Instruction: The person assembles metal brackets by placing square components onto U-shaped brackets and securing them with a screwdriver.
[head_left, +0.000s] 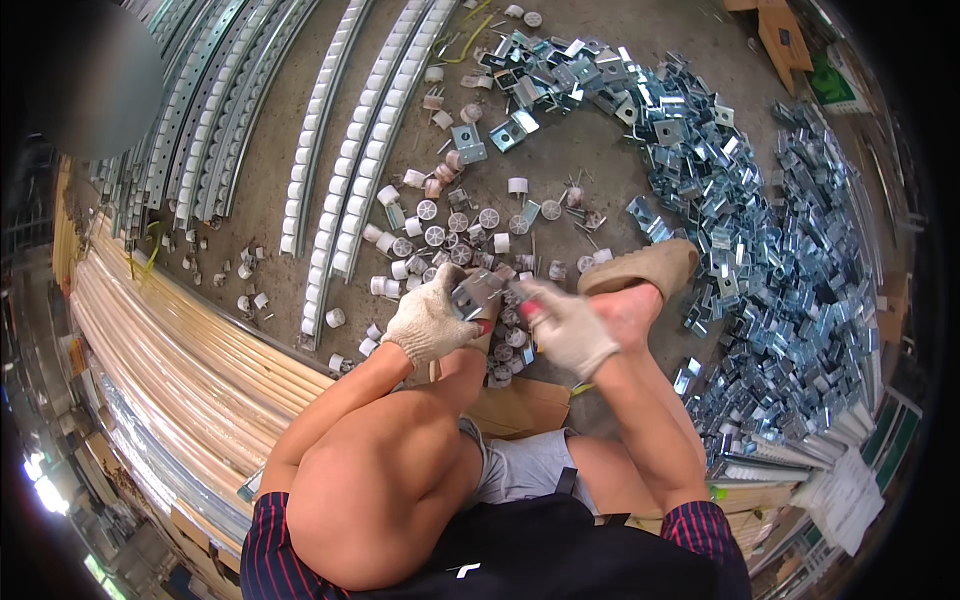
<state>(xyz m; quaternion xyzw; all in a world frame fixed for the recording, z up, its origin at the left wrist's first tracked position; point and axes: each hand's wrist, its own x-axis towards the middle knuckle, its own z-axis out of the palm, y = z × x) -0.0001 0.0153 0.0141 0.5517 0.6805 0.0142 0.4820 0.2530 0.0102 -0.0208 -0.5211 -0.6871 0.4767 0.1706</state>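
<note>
My left hand (435, 315), in a cream knit glove with a reddish fingertip, grips a small bent metal bracket (480, 291) above the floor between my feet. Close beside it, my right hand (568, 330), also gloved, is blurred by motion. Its fingers are closed near a dark, smeared end at the bracket's right side; what they hold cannot be made out. Around and beneath both hands lie many loose white plastic rollers (435, 236), some with spoked faces. My sandalled right foot (640, 275) rests just right of the right hand.
A big curved heap of shiny metal brackets (740, 220) spreads along the right. Long roller tracks (365, 150) with white wheels lie at the upper left. Bundled, film-wrapped cream tubes (190, 340) stretch along the left. Cardboard (515, 408) lies beneath me, and a paper sheet (842, 498) hangs at lower right.
</note>
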